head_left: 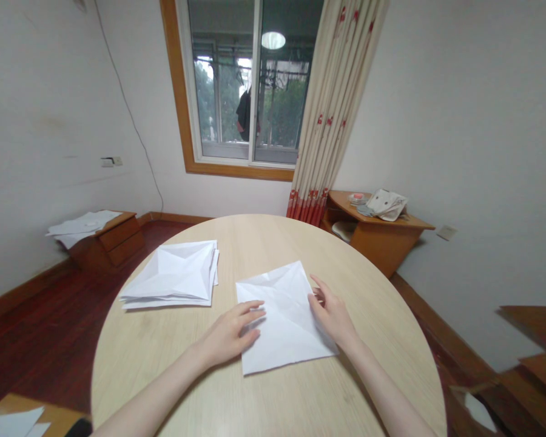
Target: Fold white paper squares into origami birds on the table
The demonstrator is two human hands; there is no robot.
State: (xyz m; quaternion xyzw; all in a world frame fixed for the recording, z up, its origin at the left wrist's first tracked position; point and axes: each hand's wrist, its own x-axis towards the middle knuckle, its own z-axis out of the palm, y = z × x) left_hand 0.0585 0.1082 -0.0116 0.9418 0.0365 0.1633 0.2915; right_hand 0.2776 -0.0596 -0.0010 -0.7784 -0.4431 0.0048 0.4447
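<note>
A creased white sheet of paper (284, 328) lies on the round wooden table (273, 237) in front of me. Fold lines cross its surface. Over its left edge rests my left hand (236, 328), fingers spread and reaching onto the paper. At the opposite edge is my right hand (332, 312), its fingers bent and apart, thumb by the paper's rim. Neither hand grips the sheet. To the left sits a stack of similarly creased white papers (177, 273), slightly uneven at the edges.
Against the left wall stands a small wooden cabinet (122, 240) with papers on top. A corner desk (382, 237) at the back right holds a cloth bag (388, 204). Behind the table are a window (250, 91) and a long curtain (330, 115).
</note>
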